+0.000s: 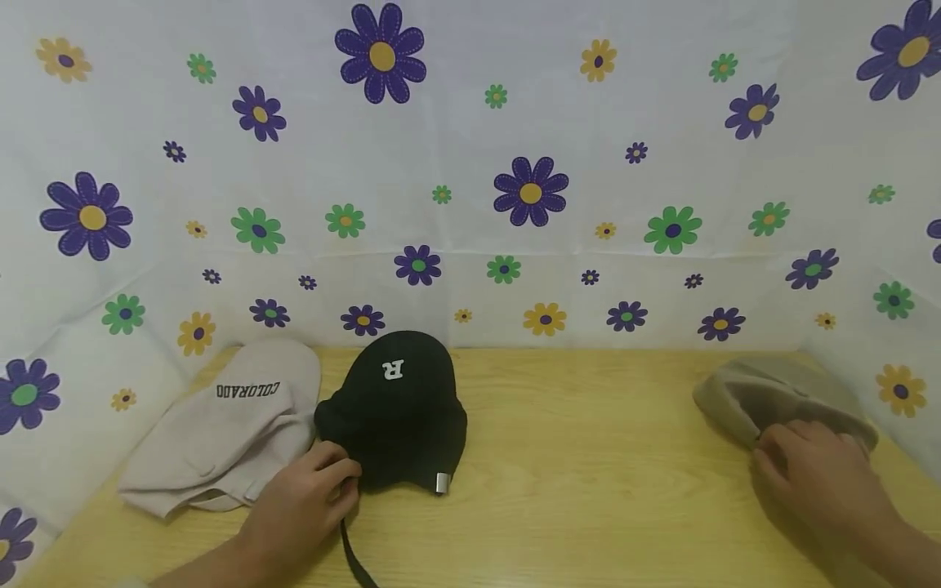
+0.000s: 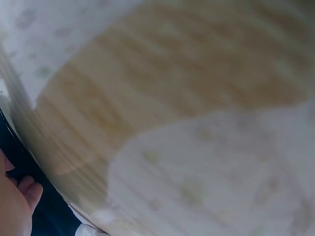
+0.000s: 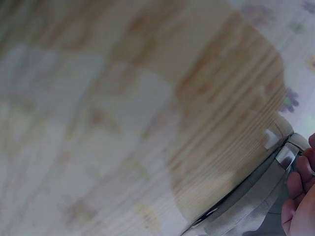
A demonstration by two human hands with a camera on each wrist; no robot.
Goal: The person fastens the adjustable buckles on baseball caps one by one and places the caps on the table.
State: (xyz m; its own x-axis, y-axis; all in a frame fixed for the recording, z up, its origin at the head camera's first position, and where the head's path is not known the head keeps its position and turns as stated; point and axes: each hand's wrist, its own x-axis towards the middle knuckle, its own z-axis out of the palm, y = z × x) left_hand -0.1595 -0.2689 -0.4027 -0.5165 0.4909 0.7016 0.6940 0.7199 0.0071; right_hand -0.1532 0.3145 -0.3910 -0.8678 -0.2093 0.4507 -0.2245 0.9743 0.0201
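A black cap (image 1: 397,416) with a white letter R lies left of the table's middle. At its near left edge my left hand (image 1: 297,498) pinches it with curled fingers, and a black strap (image 1: 354,559) trails below. The left wrist view shows the fingers (image 2: 33,194) against the dark cap fabric. On the far right, my right hand (image 1: 819,474) grips the near side of a khaki cap (image 1: 787,380), its opening partly toward me. The right wrist view shows this cap's strap and metal buckle (image 3: 287,156) beside the curled fingers (image 3: 295,184).
A pale cap (image 1: 220,433) lettered COLORADO lies at the left, next to the black one. The wooden table (image 1: 581,457) meets a white flowered cloth (image 1: 456,139) at the back and both sides. A metal clasp (image 1: 443,483) shows on the black cap.
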